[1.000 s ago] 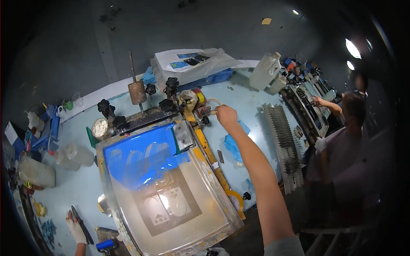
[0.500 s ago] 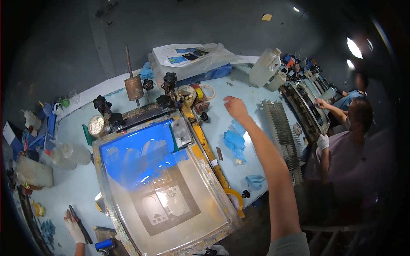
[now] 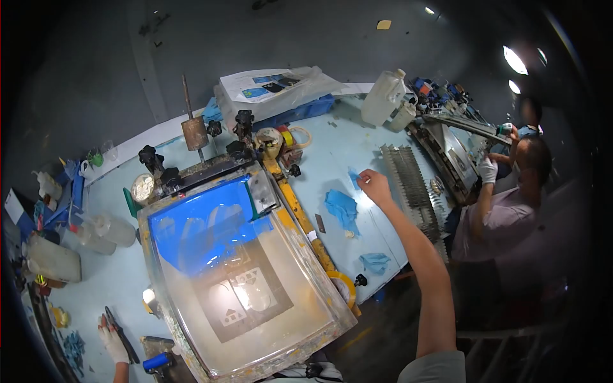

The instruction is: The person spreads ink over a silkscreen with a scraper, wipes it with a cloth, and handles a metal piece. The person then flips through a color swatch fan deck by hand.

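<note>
My bare right hand (image 3: pixel 375 186) is closed in a pinch on a small blue cloth piece (image 3: pixel 353 178), above the right part of the light blue table (image 3: pixel 332 153). Just below it lies a larger crumpled blue cloth (image 3: pixel 341 208), and another folded blue cloth (image 3: pixel 375 262) is nearer the table edge. At the lower left my gloved left hand (image 3: pixel 113 343) rests on the table with its fingers extended, beside a dark slender tool (image 3: pixel 122 333). Between my hands a framed screen (image 3: pixel 306 319) is clamped at a tilt, with blue ink (image 3: pixel 198 233) across its upper part.
Spiky metal racks (image 3: pixel 412 191) stand right of my right hand. Behind are a white jug (image 3: pixel 383 99) and a plastic-wrapped stack (image 3: pixel 274 92). Bottles (image 3: pixel 115 230) stand on the left. A co-worker (image 3: pixel 501 217) is at the right, another person behind.
My right hand has moved from the tape rolls down and right to the blue cloth, and now pinches a piece apart from the larger one. The co-worker's hands have shifted. My left hand stays put.
</note>
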Available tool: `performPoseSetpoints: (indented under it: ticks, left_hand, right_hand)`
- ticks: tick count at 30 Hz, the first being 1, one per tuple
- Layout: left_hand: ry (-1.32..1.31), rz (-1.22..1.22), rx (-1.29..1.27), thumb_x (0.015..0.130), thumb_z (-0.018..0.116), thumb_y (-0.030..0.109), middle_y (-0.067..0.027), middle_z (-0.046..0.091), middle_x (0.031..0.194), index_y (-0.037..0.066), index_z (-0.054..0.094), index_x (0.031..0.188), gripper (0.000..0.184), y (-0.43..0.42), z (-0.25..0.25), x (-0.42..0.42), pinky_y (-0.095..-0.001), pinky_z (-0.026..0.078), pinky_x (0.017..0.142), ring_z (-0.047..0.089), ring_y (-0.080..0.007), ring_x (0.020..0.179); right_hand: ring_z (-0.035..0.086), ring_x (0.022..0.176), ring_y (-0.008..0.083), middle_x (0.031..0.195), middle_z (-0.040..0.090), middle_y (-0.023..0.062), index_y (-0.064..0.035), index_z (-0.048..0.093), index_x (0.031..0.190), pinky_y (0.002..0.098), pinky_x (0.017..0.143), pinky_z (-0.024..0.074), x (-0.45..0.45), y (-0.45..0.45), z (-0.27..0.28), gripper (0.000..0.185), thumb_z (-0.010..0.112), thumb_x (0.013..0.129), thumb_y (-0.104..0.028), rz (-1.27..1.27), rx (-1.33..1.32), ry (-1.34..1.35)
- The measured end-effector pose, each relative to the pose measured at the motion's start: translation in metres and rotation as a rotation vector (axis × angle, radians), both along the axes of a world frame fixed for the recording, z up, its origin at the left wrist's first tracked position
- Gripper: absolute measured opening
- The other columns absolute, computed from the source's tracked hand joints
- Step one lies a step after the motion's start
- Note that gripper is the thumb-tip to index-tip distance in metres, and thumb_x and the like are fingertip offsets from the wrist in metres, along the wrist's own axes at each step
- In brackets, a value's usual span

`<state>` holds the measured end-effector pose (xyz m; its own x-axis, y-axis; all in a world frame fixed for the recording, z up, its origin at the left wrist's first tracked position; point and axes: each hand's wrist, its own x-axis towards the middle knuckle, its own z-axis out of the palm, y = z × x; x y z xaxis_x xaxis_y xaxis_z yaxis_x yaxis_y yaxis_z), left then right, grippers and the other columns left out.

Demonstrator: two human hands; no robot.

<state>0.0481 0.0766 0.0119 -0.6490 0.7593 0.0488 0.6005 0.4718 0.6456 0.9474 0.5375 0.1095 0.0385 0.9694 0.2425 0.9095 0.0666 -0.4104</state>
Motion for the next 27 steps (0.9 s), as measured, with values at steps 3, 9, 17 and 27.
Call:
performPoseSetpoints:
  ticks: [3, 9, 17, 27]
  left_hand:
    - [0.017, -0.009, 0.043, 0.11, 0.041, 0.005, -0.0103, 0.046, 0.143, 0.001, 0.047, 0.152, 0.042, -0.003, -0.011, -0.004, -0.0279, 0.048, 0.09, 0.054, -0.0151, 0.098]
    - [-0.079, -0.023, 0.066, 0.108, 0.042, 0.0, -0.0111, 0.046, 0.143, 0.001, 0.047, 0.151, 0.043, -0.001, -0.007, -0.003, -0.0287, 0.049, 0.09, 0.054, -0.016, 0.099]
    - [-0.125, -0.019, 0.108, 0.112, 0.042, 0.009, -0.0081, 0.048, 0.142, -0.001, 0.046, 0.151, 0.041, -0.001, -0.003, 0.001, -0.027, 0.047, 0.088, 0.053, -0.0132, 0.095]
    - [0.136, -0.05, -0.013, 0.113, 0.043, 0.015, -0.0152, 0.043, 0.153, 0.0, 0.048, 0.15, 0.04, -0.006, -0.014, -0.011, -0.0338, 0.049, 0.101, 0.057, -0.0236, 0.118]
  right_hand:
    - [0.073, 0.074, 0.0236, 0.083, 0.076, 0.0086, -0.0068, 0.076, 0.099, 0.0369, 0.068, 0.0557, -0.007, -0.031, 0.026, 0.025, 0.077, 0.084, -0.027, 0.185, -0.179, 0.024]
    - [0.072, 0.082, 0.0309, 0.085, 0.074, 0.0103, -0.0086, 0.073, 0.093, 0.0438, 0.073, 0.0575, -0.044, -0.059, -0.001, 0.018, 0.074, 0.083, -0.023, 0.349, -0.207, -0.26]
    - [0.072, 0.088, 0.0352, 0.095, 0.073, 0.0143, -0.0078, 0.072, 0.096, 0.0466, 0.076, 0.0581, -0.071, 0.013, -0.002, 0.016, 0.073, 0.084, -0.019, 0.229, -0.048, -0.352]
    - [0.071, 0.084, 0.0286, 0.091, 0.075, 0.0093, -0.0092, 0.073, 0.11, 0.0404, 0.076, 0.0558, -0.029, -0.079, 0.021, 0.031, 0.076, 0.089, -0.032, 0.368, -0.289, -0.189]
